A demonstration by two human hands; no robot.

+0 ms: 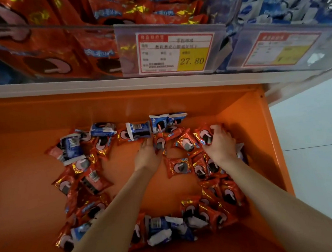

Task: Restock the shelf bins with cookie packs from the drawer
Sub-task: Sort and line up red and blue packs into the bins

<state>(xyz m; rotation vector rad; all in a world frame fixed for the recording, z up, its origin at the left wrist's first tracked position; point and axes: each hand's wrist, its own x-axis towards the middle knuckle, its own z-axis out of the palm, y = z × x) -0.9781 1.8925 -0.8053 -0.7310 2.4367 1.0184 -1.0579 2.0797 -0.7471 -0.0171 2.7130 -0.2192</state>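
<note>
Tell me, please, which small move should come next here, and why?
Probably the left hand should close on the red cookie pack beside its fingers. The right hand grips a second red pack, while the left holds nothing yet; the bin of red packs waits above the orange drawer.
</note>
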